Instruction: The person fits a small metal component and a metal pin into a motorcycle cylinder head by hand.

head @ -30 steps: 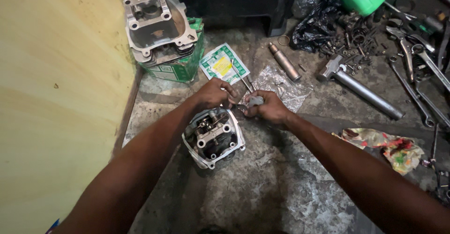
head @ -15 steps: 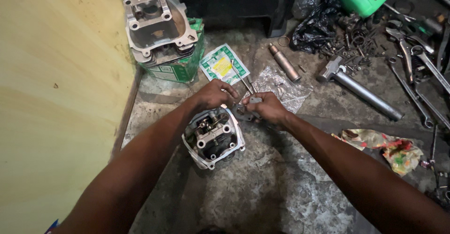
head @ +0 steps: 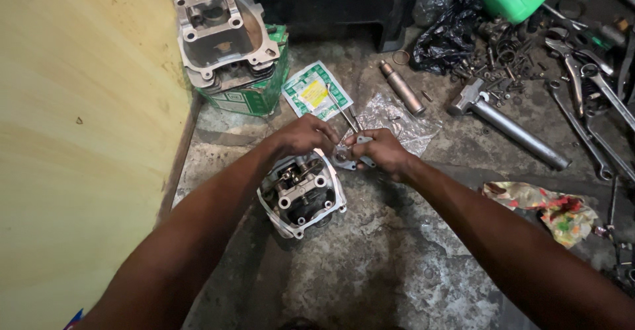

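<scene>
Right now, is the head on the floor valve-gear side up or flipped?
Valve-gear side up: the cylinder head shows its open cavity with rocker parts, beside the left hand.

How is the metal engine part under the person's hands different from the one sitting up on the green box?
The engine part under the hands lies on the concrete floor; the other engine part is raised on the green box. The near one is packed with small fittings and is being touched by the left hand; the far one is a hollow shell, untouched. Both are grey cast metal with bolt holes.

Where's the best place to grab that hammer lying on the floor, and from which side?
Grip the hammer around its long bare metal handle, coming from above. It lies flat on the concrete floor, head toward the scattered small parts, handle pointing toward clearer floor at lower right.
</scene>
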